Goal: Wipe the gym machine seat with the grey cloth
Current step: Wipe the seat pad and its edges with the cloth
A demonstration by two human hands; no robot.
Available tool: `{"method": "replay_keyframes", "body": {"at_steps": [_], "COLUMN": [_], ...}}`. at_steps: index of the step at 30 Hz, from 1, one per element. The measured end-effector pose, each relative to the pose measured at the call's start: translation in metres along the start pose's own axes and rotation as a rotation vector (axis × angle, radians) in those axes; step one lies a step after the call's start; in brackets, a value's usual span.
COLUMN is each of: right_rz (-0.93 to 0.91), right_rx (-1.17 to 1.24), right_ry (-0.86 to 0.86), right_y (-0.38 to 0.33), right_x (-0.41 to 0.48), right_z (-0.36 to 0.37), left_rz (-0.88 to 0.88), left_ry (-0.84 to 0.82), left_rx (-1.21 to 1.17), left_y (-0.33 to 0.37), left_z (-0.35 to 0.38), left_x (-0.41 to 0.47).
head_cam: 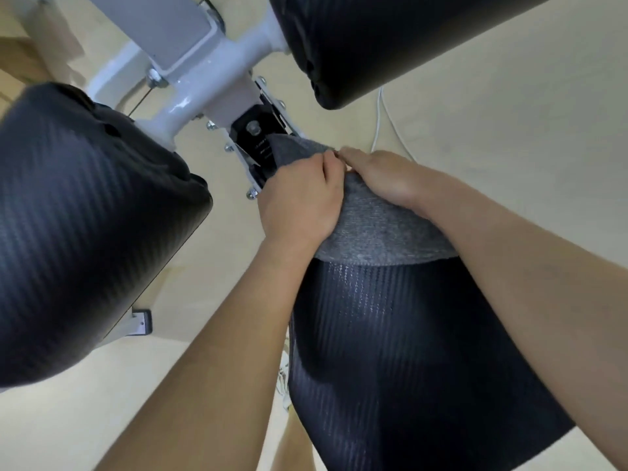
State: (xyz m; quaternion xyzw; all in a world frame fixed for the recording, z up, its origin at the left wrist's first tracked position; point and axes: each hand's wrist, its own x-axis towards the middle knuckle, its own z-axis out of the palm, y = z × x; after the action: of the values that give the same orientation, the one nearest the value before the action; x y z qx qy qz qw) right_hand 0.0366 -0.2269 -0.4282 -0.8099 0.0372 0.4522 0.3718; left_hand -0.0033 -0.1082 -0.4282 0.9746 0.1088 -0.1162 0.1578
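The black carbon-weave seat (407,362) of the gym machine runs from the bottom of the view up to the middle. A grey cloth (373,229) is draped over its far, narrow end. My left hand (299,198) presses on the cloth's left side with its fingers curled over the fabric. My right hand (380,175) lies flat on the cloth's right side, fingertips touching the left hand's. The cloth's far edge hangs over the seat's tip, against a black bracket (255,137).
Two black padded rollers flank the seat: one at the left (85,226), one at the top right (390,39). A white metal frame (204,86) with bolts joins them. A white cable (384,120) lies on the beige floor (509,137).
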Motion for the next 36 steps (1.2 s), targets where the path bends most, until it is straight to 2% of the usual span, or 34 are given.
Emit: {"method": "replay_keyframes", "body": {"at_steps": [2,5,7,11,15,17,19,22,24,25,27,29,31,34,36], "right_rz": [-0.031,-0.254,-0.351,-0.452,-0.55,-0.588,-0.631,-0.745,-0.807,-0.807,-0.748,-0.663,-0.607,-0.564,-0.543], "right_rx": [-0.082,-0.438,-0.576,-0.718,-0.831,-0.897,-1.003,-1.242,-1.122,-0.97,-0.768,-0.81,-0.908,-0.937,-0.924], "right_ry": [-0.034,0.204,0.351,0.454,0.436,0.397,0.269,-0.049,-0.052,0.041,0.313,0.44,0.442,0.45,0.474], "right_y": [0.0,0.0,-0.001,-0.008,-0.016,-0.02,-0.025,-0.024,-0.017,-0.015,-0.012,-0.012,-0.011,-0.01,-0.009], "right_x": [-0.009,-0.026,-0.029,-0.023,-0.02,-0.025,-0.037,-0.061,-0.07,-0.067,-0.052,-0.04,-0.033,-0.034,-0.039], "right_z": [0.004,0.027,0.041,0.059,0.082,0.088,0.098,0.125,0.128,0.123,0.108,0.095,0.096,0.104,0.108], "left_rz": [0.006,0.012,-0.029,-0.141,-0.197,-0.305,-0.417,-0.559,-0.629,-0.628,-0.57,-0.474,-0.403,-0.478,-0.526], "left_ry": [0.068,0.138,0.161,0.164,0.229,0.212,0.164,-0.01,-0.116,-0.118,-0.014,0.019,-0.044,-0.067,-0.146], "left_rx": [-0.034,-0.146,-0.229,-0.308,-0.256,-0.32,-0.381,-0.432,-0.508,-0.498,-0.47,-0.654,-0.917,-1.176,-1.234], "left_y": [-0.005,-0.016,-0.02,-0.025,-0.031,-0.033,-0.039,-0.056,-0.067,-0.074,-0.08,-0.071,-0.051,-0.041,-0.043], "left_z": [0.003,0.01,0.014,0.015,0.014,0.015,0.014,0.009,-0.004,-0.01,-0.017,-0.016,-0.011,-0.005,-0.006], "left_x": [-0.015,-0.036,-0.046,-0.064,-0.093,-0.111,-0.136,-0.183,-0.194,-0.19,-0.159,-0.111,-0.073,-0.073,-0.093]}}
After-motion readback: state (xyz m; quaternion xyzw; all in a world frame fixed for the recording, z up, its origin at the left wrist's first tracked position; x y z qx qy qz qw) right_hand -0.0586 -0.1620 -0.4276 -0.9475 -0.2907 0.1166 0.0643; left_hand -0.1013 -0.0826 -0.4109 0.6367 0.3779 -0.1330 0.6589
